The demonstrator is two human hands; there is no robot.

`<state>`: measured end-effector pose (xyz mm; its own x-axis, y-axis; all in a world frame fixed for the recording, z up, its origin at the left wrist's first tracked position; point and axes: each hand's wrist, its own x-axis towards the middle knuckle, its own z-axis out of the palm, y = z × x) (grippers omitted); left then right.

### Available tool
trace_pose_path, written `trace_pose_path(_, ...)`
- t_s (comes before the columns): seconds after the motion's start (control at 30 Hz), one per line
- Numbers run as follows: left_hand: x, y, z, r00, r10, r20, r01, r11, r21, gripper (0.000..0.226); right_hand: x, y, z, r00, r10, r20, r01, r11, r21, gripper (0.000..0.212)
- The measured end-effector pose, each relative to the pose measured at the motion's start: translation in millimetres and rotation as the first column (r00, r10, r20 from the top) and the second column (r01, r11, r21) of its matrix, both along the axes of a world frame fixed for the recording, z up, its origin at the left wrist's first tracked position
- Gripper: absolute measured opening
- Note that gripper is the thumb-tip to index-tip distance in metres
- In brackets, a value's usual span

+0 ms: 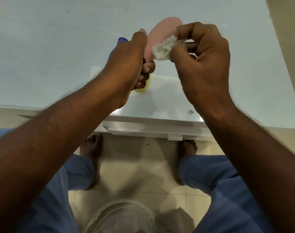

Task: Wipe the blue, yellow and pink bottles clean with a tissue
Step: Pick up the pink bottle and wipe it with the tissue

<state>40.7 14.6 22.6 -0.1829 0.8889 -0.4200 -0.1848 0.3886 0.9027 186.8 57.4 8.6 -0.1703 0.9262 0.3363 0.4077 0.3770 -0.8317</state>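
Observation:
My left hand [128,64] grips the lower end of the pink bottle [160,32], held up over the table and tilted away from me. My right hand [202,64] pinches a crumpled white tissue [163,48] against the bottle's side. A blue bottle [117,46] shows behind my left hand, mostly hidden by it. Part of a yellow bottle [143,89] peeks out under my left hand on the table.
The pale glass table [42,56] has its front edge [151,121] close to my body. Below it are the tiled floor, my bare feet, and a clear plastic bin [123,217] with paper inside.

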Motion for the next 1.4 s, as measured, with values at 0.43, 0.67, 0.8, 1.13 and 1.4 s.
trace_pose_path(0.43,9.1,-3.4,-6.0,0.998,-0.028,-0.054,0.024,0.997,-0.073,0.044,2.6,-0.2,-4.1,0.998,-0.037,0.043,0.033,0.995,0.093,0.016)
trace_pose_path(0.67,15.3,-7.1,-12.3,0.965,0.17,0.202,-0.143,0.98,-0.141,0.052,-14.9,-19.4,-6.5,0.974,0.057,0.218,-0.12,0.951,0.287,0.019)
trace_pose_path(0.8,8.4,-4.7,-17.9,0.926,0.257,0.276,-0.226,0.964,-0.139,0.021,-13.7,-20.2,-8.4,0.937,0.214,0.275,-0.299,0.898,0.323,0.02)
trace_pose_path(1.13,3.2,-4.7,1.5,0.984,0.136,0.114,-0.129,0.989,-0.072,0.034,12.9,17.2,4.2,0.99,0.002,0.139,-0.035,0.971,0.237,0.023)
trace_pose_path(1.4,-0.1,-2.4,-1.5,0.992,0.127,-0.019,-0.127,0.992,-0.017,0.045,-2.8,-7.7,-4.3,0.969,0.131,0.21,-0.174,0.963,0.203,0.017)
